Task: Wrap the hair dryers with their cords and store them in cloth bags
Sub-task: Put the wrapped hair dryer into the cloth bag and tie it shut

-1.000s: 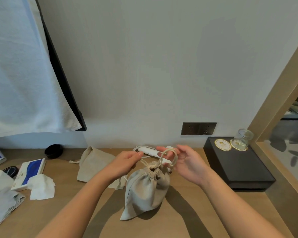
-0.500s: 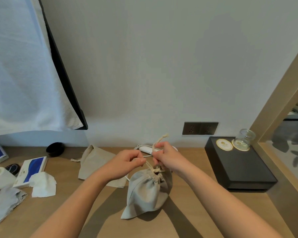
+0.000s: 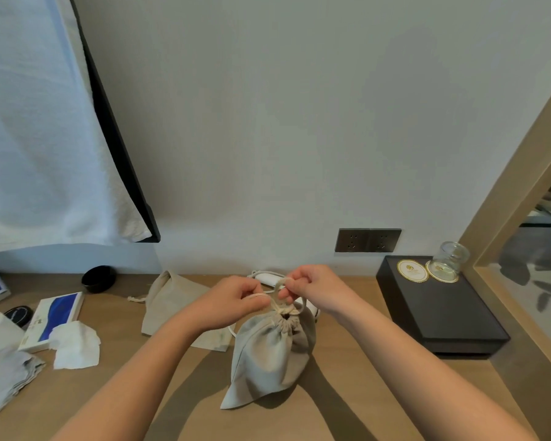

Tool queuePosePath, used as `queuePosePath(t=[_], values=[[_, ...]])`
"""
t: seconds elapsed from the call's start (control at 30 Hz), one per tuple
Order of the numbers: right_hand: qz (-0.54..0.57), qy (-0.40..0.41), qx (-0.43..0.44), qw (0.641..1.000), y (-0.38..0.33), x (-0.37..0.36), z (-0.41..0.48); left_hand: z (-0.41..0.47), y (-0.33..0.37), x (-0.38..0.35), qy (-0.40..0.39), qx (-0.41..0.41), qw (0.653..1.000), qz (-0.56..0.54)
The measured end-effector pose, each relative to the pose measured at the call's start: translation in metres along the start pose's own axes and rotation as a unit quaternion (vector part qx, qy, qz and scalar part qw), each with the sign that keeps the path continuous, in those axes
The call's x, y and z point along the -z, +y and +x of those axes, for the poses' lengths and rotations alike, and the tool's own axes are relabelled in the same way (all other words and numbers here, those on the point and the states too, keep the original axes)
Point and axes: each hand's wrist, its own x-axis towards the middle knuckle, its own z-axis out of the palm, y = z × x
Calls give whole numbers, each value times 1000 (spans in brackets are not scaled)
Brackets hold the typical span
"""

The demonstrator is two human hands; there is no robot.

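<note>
A bulging grey cloth bag (image 3: 269, 354) stands on the wooden counter (image 3: 347, 405), its mouth cinched tight. My left hand (image 3: 233, 300) and my right hand (image 3: 315, 289) sit just above the mouth, each pinching a strand of the cream drawstring (image 3: 283, 308), which loops between them. Behind my hands lies a white hair dryer (image 3: 268, 278) with its cord, mostly hidden. A second, flat empty cloth bag (image 3: 172, 300) lies to the left of it.
A black box (image 3: 439, 316) with two round coasters and an upturned glass (image 3: 450, 259) stands at the right. Wall sockets (image 3: 368, 240) are behind. At the left lie a blue-and-white box (image 3: 53, 316), a tissue (image 3: 75, 345), a grey cloth and a white roll.
My right hand came in from an open pose to pinch the drawstring beside my left hand. The loop has been drawn down close to the bag's mouth.
</note>
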Motion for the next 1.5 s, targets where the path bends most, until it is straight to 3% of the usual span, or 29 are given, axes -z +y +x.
queuePosePath(t=[0.13,0.3,0.53,0.7,0.8,0.9,1.03,1.17,1.4,1.5], values=[[5,58,24,998,-4,-10,7,8,21,6,52,-42,998,-12],[147,-50,-33,987,-24,-21,6,13,17,28,111,-50,990,65],[14,-31,-29,999,-24,-27,18,7,-17,37,157,15,985,62],[-43,-64,-6,997,-30,-31,17,0,-13,16,51,-22,998,19],[-79,-69,2,994,-35,-31,16,7,-7,9,51,-32,998,30],[-110,-60,11,992,-37,-25,16,9,-2,13,65,-10,998,-20],[-179,-92,30,979,-27,-12,13,1,1,33,2,20,996,-89],[-181,-101,66,976,-14,-6,11,-6,-9,53,-52,42,985,-158],[-385,-11,155,910,-1,1,12,-21,-27,50,-33,30,972,-232],[-382,-7,113,917,-14,4,10,-33,-27,28,-21,-4,982,-188]])
